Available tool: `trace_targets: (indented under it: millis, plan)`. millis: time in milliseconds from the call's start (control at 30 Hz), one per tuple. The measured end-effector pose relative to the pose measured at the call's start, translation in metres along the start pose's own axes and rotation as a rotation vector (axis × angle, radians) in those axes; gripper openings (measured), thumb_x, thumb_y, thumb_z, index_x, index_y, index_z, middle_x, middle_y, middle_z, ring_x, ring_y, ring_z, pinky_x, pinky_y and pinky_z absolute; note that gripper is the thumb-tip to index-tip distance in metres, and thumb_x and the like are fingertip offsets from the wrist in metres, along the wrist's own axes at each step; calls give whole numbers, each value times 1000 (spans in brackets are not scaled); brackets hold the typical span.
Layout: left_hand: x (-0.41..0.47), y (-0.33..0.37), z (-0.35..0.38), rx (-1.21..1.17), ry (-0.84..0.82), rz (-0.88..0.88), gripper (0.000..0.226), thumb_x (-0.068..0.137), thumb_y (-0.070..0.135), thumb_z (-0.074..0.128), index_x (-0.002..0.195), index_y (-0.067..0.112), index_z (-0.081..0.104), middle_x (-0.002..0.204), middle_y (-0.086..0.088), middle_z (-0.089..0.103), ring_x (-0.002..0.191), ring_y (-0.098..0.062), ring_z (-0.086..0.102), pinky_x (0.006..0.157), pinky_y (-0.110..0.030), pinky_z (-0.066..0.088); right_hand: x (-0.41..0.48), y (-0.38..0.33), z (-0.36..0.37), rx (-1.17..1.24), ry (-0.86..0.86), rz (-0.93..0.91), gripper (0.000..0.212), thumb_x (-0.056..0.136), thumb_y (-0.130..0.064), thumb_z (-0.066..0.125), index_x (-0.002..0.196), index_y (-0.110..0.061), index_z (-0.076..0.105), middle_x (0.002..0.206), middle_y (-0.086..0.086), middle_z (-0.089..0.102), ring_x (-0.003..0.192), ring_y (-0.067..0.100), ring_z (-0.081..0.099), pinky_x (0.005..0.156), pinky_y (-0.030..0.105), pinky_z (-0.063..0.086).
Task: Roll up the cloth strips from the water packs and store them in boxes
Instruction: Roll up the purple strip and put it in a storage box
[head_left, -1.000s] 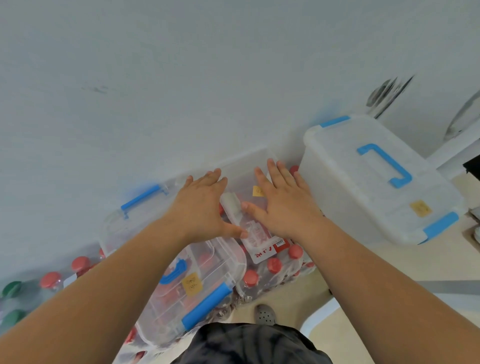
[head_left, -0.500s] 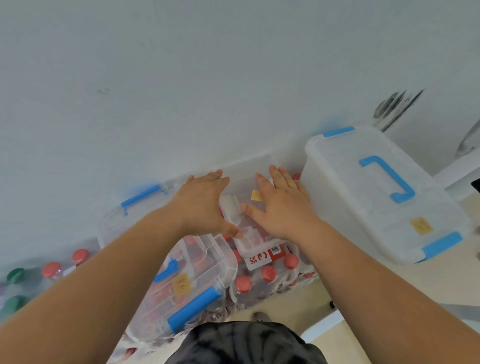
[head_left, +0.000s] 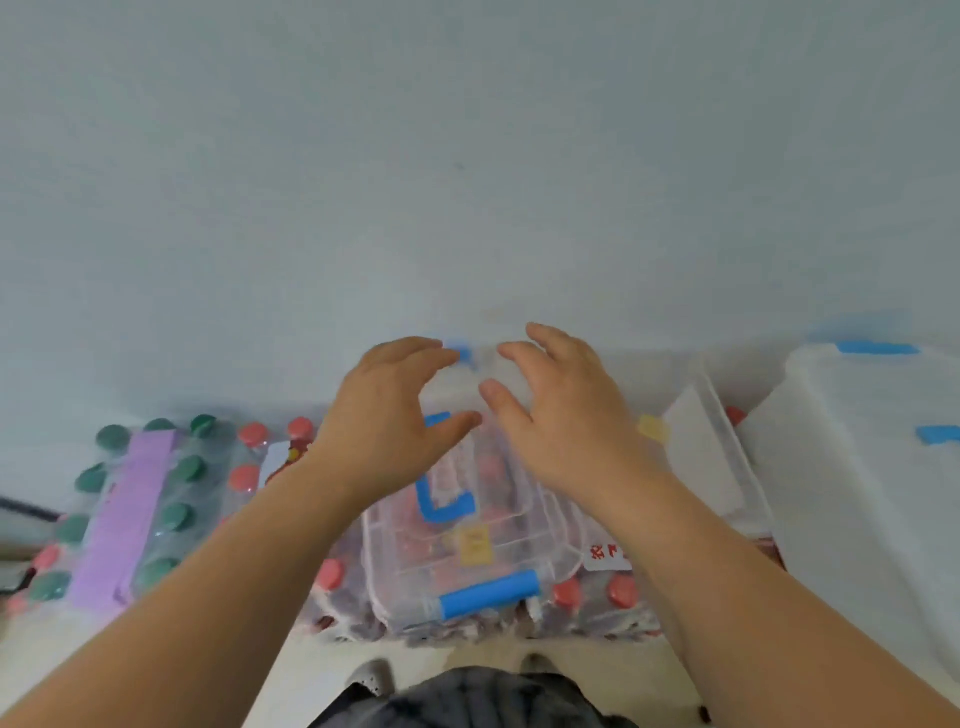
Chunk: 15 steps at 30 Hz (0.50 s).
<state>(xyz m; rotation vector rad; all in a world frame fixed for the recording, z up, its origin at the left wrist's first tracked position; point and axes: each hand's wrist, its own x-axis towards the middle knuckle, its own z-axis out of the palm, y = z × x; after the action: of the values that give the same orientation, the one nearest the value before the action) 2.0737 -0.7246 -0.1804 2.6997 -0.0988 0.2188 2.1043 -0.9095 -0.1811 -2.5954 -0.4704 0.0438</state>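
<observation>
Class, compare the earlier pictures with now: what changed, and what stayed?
Both hands let go of the white roll and moved left; the left hand and right hand now hover empty over the lidded clear box. The big white box and bottle packs stayed put.

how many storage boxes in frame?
3. One clear box at centre, lid on; a second clear box just right of it; a big white box far right, cut off by the frame. More may lie outside the view.

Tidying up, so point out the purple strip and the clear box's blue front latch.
purple strip (head_left: 124, 519): head view, middle of its flat face.
blue front latch (head_left: 488, 593): head view, middle of the bar.
</observation>
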Motion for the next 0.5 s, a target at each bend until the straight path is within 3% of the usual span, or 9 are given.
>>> trace_targets:
  millis: [133,267,367,500]
  plan:
    - [-35,-72,-28,27,22,-131,62,73,51,74,125,17,66,130,-6,64,125,-26,55,108,-36,38,13,-63,28,-49,-83,-100,50,97,-46,55,139,-18,58,155,11,44,143,32,38,118,40,29]
    - [-68,-146,-49,79,-4,-231,62,77,47,78,130,20,62,136,-2,60,129,-24,50,109,-37,36,24,-124,65,-163,-153,-137,53,97,-50,53,143,-23,52,159,10,37,146,31,33,120,41,28]
    - [-88,-206,-65,136,-59,-247,62,77,51,75,129,21,63,133,-1,62,125,-24,52,107,-37,37,29,-175,96,-217,-204,-142,56,99,-54,46,148,-28,43,164,5,28,151,27,22,123,43,24]
    - [-106,-276,-82,174,-127,-214,65,77,53,74,131,21,61,132,-2,62,123,-27,54,106,-40,40,38,-231,140,-243,-239,-122,56,99,-54,45,148,-27,42,164,4,26,150,26,22,121,42,23]
